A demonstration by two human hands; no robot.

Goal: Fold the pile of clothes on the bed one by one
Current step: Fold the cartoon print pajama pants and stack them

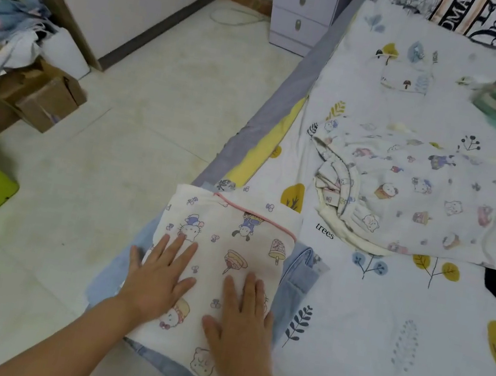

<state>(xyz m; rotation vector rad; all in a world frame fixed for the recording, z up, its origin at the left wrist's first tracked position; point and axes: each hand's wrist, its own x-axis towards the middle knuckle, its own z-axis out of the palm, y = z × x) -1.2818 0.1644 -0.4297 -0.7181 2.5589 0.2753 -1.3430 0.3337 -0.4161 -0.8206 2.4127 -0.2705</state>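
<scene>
At the bed's (384, 309) near edge we press our left hand (156, 274), fingers straight and spread, on the folded cartoon-print garment (231, 241) lying atop folded denim (296, 281); our right hand (242, 321) lies flat beside it, and farther right an unfolded printed garment (435, 199) waits.

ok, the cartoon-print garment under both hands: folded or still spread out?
Folded. The cartoon-print garment is a compact rectangle on the blue denim, with the left hand and right hand pressing flat on it, fingers straight.
</scene>
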